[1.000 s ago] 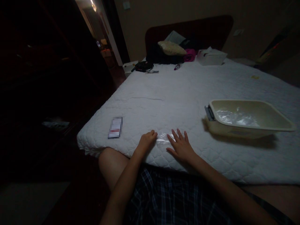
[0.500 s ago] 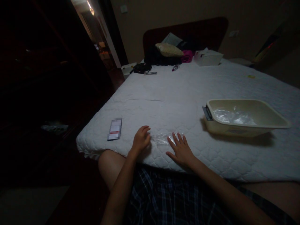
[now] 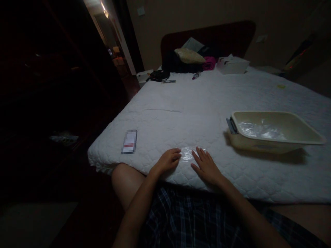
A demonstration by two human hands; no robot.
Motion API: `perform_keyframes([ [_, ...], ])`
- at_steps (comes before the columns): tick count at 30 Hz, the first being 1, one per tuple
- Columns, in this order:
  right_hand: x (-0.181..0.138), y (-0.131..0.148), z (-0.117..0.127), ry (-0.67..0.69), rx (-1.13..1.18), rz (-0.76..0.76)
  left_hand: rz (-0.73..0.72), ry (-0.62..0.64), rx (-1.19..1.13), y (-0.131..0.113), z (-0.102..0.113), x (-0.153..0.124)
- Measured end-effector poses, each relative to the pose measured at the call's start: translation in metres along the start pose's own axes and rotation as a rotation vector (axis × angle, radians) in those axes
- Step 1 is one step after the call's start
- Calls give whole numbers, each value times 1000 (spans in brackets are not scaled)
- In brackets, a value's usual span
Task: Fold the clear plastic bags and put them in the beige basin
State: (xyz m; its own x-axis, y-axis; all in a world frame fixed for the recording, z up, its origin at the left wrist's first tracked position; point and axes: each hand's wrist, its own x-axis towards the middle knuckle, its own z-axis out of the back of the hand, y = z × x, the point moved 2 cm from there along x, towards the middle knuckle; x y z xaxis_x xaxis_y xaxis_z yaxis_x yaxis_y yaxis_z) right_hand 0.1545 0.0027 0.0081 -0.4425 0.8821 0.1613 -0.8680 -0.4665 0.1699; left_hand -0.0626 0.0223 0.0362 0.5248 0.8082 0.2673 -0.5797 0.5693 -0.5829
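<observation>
A small clear plastic bag (image 3: 186, 154) lies flat on the white quilted mattress (image 3: 196, 113) near its front edge. My left hand (image 3: 167, 161) rests on the bag's left end with its fingers curled and pressed onto it. My right hand (image 3: 206, 166) lies flat on the right end, fingers stretched out. Both forearms reach in from below over my plaid shorts.
A cream plastic basin (image 3: 274, 131) with crumpled clear plastic inside sits on the mattress to the right. A small card-like packet (image 3: 129, 141) lies left of my hands. Pillows, clothes and a white box (image 3: 232, 64) crowd the dark headboard. The floor at left is dark.
My left hand has moved right along the bag, back toward my right hand. My right hand has stayed flat on the bag's right end.
</observation>
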Motion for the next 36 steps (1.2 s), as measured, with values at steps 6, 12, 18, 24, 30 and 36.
perform_keyframes([
  [6,-2,2,-4,-15,-28,12,108,17,-444,13,9,1],
  [12,-2,2,-3,-23,-32,-1,323,-356,-483,35,16,4],
  [18,-2,-3,-4,-28,30,35,236,-199,-78,19,13,6],
  [24,4,-15,15,-271,248,-32,199,-137,112,7,12,7],
  [30,0,25,42,-388,112,51,197,-153,120,8,12,6],
  [36,-12,51,31,-545,-36,105,180,-147,117,7,13,5],
])
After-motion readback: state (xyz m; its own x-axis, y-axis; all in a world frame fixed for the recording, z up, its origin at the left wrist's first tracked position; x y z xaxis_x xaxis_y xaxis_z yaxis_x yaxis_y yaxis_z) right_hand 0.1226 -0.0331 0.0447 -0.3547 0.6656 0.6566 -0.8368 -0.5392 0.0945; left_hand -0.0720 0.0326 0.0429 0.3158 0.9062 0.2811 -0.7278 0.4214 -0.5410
